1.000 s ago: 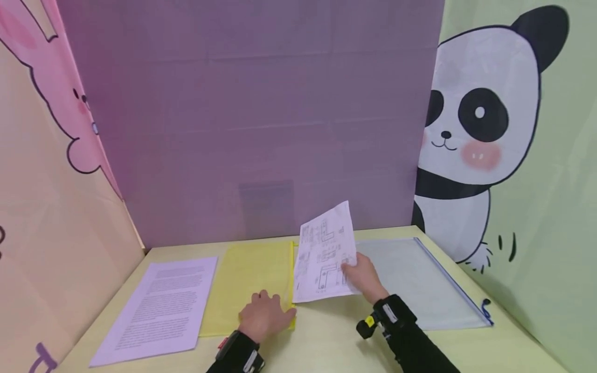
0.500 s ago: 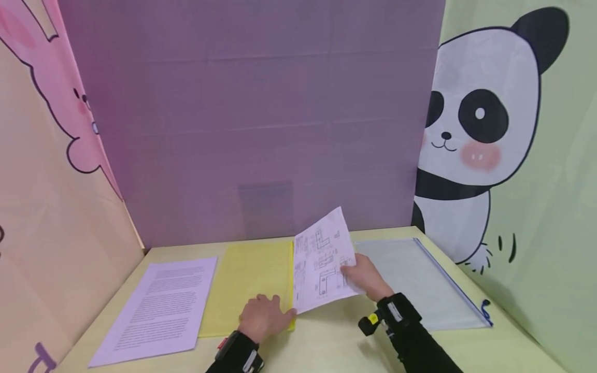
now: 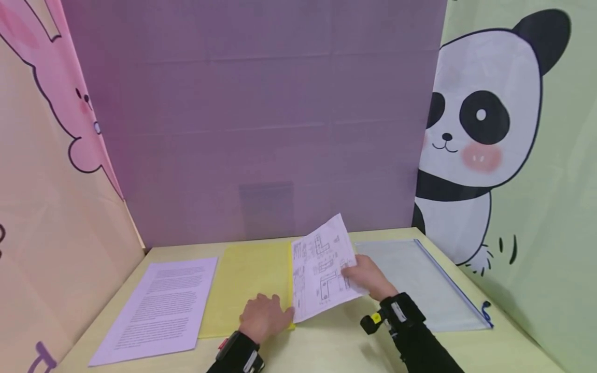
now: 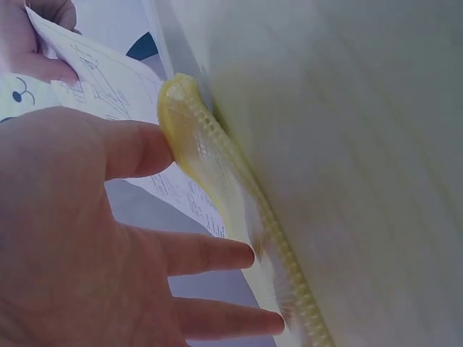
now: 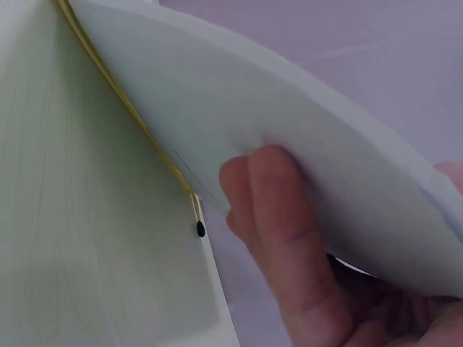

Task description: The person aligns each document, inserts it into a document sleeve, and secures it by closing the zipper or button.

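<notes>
My left hand (image 3: pixel 274 310) lies flat on the near right corner of a yellow zip folder (image 3: pixel 249 277). Its thumb (image 4: pixel 137 148) touches the raised zipper edge (image 4: pixel 217 173), and the straight fingers (image 4: pixel 217 254) rest along that edge. My right hand (image 3: pixel 360 274) pinches a white sheet of technical drawings (image 3: pixel 322 269) by its right side. The sheet is tilted up off the table, and its lower left corner sits at the folder's right edge beside my left thumb. In the right wrist view the fingers (image 5: pixel 282 231) curl under the curved sheet (image 5: pixel 253 108).
A printed text sheet (image 3: pixel 158 305) lies at the left of the pale table (image 3: pixel 326 347). A clear zip pouch (image 3: pixel 420 280) with a blue zipper lies on the right. Purple, pink and green panels wall in the table on three sides.
The right hand has lowered the drawing sheet and brought it left, so its lower corner now meets the folder's edge by the left thumb. The left hand has stayed put.
</notes>
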{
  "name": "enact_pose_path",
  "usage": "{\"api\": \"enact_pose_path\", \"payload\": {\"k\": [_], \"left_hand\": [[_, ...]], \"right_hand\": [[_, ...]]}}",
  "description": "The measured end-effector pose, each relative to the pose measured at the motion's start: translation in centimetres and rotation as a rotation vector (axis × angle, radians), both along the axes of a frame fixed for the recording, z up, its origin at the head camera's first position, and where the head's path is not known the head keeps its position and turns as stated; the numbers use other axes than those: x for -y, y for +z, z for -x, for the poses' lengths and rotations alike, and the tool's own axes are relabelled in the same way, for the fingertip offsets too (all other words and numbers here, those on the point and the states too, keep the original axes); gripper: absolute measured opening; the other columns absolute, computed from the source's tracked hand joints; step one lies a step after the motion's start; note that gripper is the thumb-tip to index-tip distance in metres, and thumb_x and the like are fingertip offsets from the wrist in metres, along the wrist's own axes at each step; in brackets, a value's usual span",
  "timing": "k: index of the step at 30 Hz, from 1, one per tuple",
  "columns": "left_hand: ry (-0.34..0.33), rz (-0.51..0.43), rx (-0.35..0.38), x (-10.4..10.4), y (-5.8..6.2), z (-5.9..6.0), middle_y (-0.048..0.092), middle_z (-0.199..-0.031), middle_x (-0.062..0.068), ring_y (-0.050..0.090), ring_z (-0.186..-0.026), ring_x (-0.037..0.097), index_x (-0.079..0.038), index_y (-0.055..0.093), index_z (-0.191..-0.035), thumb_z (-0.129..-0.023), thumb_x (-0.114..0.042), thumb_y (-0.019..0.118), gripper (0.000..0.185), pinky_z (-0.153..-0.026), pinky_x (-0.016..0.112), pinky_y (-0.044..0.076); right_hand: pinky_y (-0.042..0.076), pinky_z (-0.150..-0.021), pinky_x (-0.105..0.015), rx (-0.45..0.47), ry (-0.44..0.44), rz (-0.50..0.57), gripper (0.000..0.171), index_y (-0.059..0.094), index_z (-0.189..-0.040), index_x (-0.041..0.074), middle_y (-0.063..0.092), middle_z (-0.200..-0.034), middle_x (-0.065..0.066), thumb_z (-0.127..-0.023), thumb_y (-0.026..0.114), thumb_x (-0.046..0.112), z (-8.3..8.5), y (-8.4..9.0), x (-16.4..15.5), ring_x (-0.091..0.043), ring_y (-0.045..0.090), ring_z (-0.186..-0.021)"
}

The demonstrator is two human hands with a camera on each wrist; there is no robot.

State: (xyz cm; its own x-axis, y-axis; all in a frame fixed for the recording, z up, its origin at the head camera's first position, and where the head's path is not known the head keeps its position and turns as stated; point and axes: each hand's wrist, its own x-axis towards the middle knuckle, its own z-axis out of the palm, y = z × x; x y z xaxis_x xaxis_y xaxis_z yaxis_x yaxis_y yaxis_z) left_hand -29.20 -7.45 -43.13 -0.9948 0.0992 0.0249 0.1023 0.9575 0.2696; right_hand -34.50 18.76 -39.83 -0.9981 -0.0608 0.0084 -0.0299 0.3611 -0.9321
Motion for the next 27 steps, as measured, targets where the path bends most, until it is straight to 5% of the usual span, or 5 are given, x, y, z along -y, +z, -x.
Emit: {"api": "enact_pose_path", "payload": {"k": [9, 27], "left_hand": [[0.006, -0.006, -0.013, -0.03, 0.15, -0.02, 0.062, -0.087, 0.022, 0.056, -0.073, 0.035, 0.001, 0.07, -0.098, -0.094, -0.051, 0.058, 0.053, -0.056, 0.047, 0.049], [-0.004, 0.004, 0.002, -0.07, 0.11, 0.01, 0.053, -0.072, 0.014, 0.05, -0.062, 0.027, -0.004, 0.059, -0.077, -0.097, -0.039, 0.053, 0.041, -0.053, 0.036, 0.039]], "right_hand": [[0.061, -0.063, -0.04, 0.017, -0.001, 0.003, 0.025, 0.066, -0.114, -0.005, 0.073, -0.087, -0.012, -0.09, 0.059, 0.001, -0.21, 0.19, 0.23, -0.029, 0.073, -0.073], [0.061, -0.068, -0.04, 0.024, 0.018, 0.008, 0.032, 0.063, -0.128, -0.002, 0.074, -0.097, -0.011, -0.097, 0.059, 0.001, -0.03, -0.4, -0.77, -0.028, 0.073, -0.079]]}}
